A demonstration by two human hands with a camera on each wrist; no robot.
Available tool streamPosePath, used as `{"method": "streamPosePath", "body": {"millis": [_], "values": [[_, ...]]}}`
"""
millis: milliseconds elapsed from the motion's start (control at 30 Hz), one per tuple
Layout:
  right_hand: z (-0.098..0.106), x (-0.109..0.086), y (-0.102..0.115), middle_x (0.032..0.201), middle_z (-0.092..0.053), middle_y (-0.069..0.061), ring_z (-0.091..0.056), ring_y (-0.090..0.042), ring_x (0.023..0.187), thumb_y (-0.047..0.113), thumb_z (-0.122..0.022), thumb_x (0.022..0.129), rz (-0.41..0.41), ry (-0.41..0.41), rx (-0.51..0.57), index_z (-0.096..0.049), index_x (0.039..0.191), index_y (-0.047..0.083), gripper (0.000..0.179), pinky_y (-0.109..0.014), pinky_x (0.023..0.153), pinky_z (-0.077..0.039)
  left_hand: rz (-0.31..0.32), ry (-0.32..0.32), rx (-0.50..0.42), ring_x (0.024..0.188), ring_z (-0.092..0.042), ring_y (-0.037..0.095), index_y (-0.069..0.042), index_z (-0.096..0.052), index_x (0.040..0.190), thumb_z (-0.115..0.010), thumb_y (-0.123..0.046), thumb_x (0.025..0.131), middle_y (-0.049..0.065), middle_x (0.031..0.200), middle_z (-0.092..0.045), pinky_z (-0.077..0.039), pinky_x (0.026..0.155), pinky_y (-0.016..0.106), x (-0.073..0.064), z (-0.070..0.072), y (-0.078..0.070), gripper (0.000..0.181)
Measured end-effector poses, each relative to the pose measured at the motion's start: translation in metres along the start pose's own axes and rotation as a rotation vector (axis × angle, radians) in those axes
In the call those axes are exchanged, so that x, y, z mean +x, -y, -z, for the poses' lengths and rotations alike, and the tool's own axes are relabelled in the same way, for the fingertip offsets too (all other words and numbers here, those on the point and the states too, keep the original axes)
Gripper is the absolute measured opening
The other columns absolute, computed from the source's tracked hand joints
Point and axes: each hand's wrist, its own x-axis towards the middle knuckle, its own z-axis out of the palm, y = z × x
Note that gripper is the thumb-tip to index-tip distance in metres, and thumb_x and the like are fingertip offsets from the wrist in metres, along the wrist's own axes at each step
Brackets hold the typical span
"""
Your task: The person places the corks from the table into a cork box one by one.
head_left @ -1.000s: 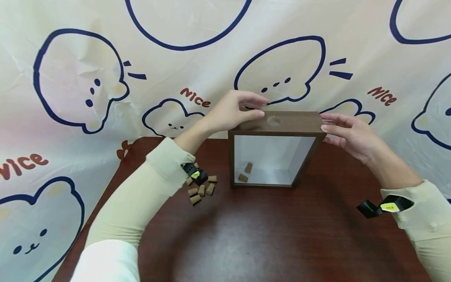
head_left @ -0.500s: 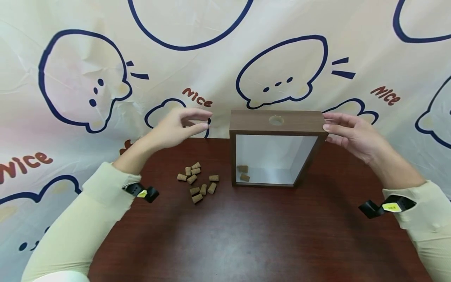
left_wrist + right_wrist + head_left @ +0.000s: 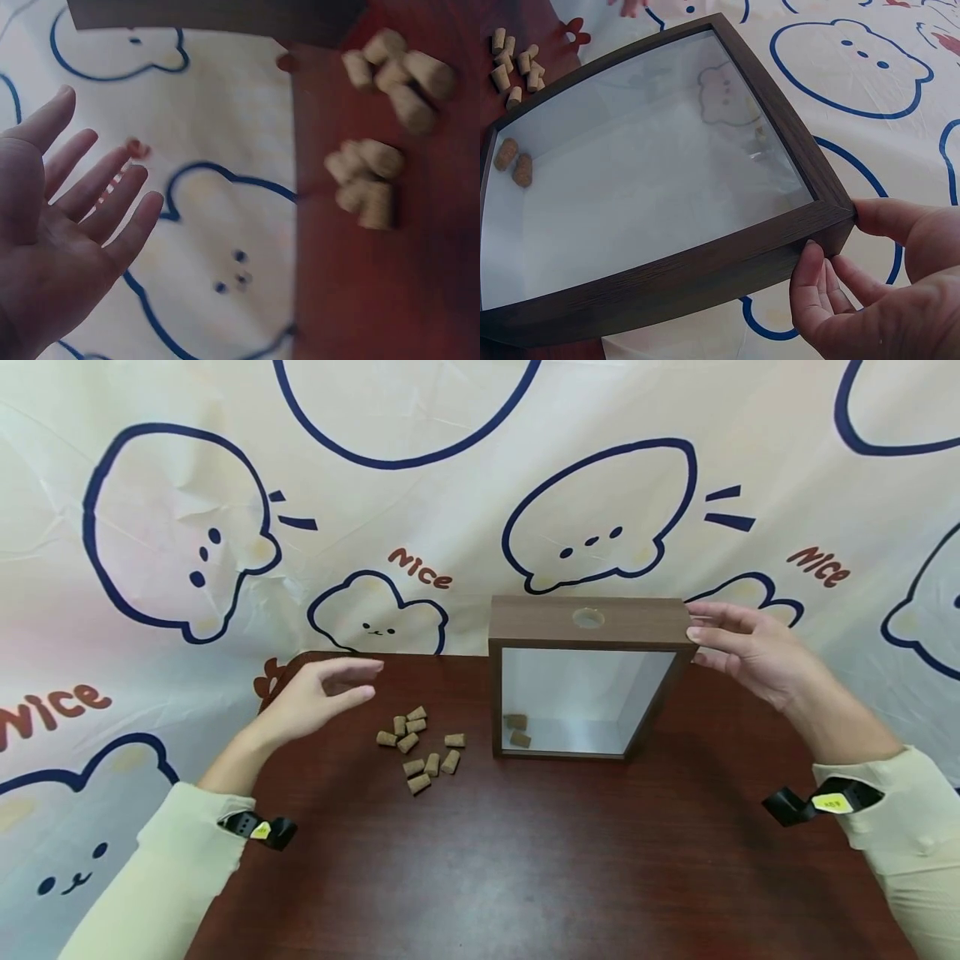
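A brown wood-framed shadow box (image 3: 532, 622) with a clear front stands upright on the table, a round hole in its top. Two corks (image 3: 523, 171) lie inside it, at the lower left as the head view shows it. My right hand (image 3: 765, 660) grips the box's upper right corner between thumb and fingers. In midair to the left, my left hand (image 3: 303, 706) holds nothing; its fingers (image 3: 105, 187) are spread and relaxed. Several loose corks (image 3: 407, 742) are scattered on the table between that hand and the box.
The dark red-brown table (image 3: 510, 860) meets a pale cloth backdrop (image 3: 465, 527) printed with cartoon outlines, close behind the box. The camera straps (image 3: 258, 829) sit on both sleeved wrists.
My left hand has left the top of the box and moved left and down past the corks. The two corks inside shifted slightly. My right hand stays at the corner.
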Motion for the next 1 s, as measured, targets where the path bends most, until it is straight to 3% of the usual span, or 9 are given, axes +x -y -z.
{"method": "streamPosePath", "body": {"millis": [367,500,633,700,800,1000], "values": [[-0.002,-0.001,0.0,0.13,-0.047,0.001,-0.054,-0.01,0.111,0.017,-0.07,0.098,-0.004,-0.01,-0.015,-0.068,0.121,0.031,0.027,-0.019,0.084,-0.055,0.1,-0.022,-0.051,0.127,-0.058,0.036,-0.006,-0.057,0.143,-0.068,-0.021,0.101,0.016,0.144,-0.057,-0.049,0.088,0.014,-0.027,-0.019,0.074,0.046],[-0.002,-0.001,0.0,0.13,-0.046,0.002,-0.053,-0.01,0.112,0.016,-0.069,0.098,-0.006,-0.004,-0.002,-0.067,0.122,0.03,0.027,-0.019,0.084,-0.055,0.129,-0.013,-0.034,0.13,-0.056,0.036,-0.003,-0.057,0.143,-0.068,-0.015,0.1,0.017,0.144,-0.057,-0.052,0.095,0.029,-0.028,-0.027,0.093,0.046],[-0.001,-0.001,0.0,0.13,-0.046,0.002,-0.053,-0.01,0.111,0.014,-0.068,0.099,-0.004,0.003,0.03,-0.068,0.121,0.028,0.026,-0.019,0.082,-0.056,0.144,-0.002,-0.042,0.132,-0.053,0.039,0.002,-0.056,0.142,-0.068,-0.009,0.099,0.02,0.142,-0.058,-0.047,0.104,0.052,-0.025,-0.038,0.107,0.046],[-0.001,0.0,0.0,0.13,-0.046,0.003,-0.054,-0.01,0.111,0.013,-0.068,0.099,-0.004,0.006,0.039,-0.067,0.121,0.028,0.027,-0.019,0.082,-0.056,0.146,0.003,-0.062,0.132,-0.052,0.041,0.004,-0.056,0.141,-0.067,-0.005,0.098,0.022,0.141,-0.058,-0.043,0.106,0.058,-0.022,-0.043,0.112,0.045],[-0.002,0.0,0.0,0.133,-0.045,0.003,-0.054,-0.01,0.111,0.011,-0.067,0.099,-0.006,0.014,0.077,-0.066,0.124,0.024,0.028,-0.02,0.081,-0.056,0.143,0.011,-0.081,0.132,-0.051,0.042,0.005,-0.057,0.14,-0.067,-0.003,0.098,0.023,0.14,-0.059,-0.041,0.107,0.06,-0.019,-0.05,0.119,0.044],[-0.002,0.0,0.001,0.135,-0.044,0.004,-0.053,-0.01,0.112,0.013,-0.068,0.099,-0.01,0.001,0.044,-0.066,0.124,0.026,0.029,-0.02,0.082,-0.056,0.117,0.015,-0.071,0.13,-0.053,0.042,0.007,-0.059,0.137,-0.068,-0.003,0.097,0.025,0.137,-0.06,-0.043,0.105,0.058,-0.01,-0.061,0.127,0.042]]}}
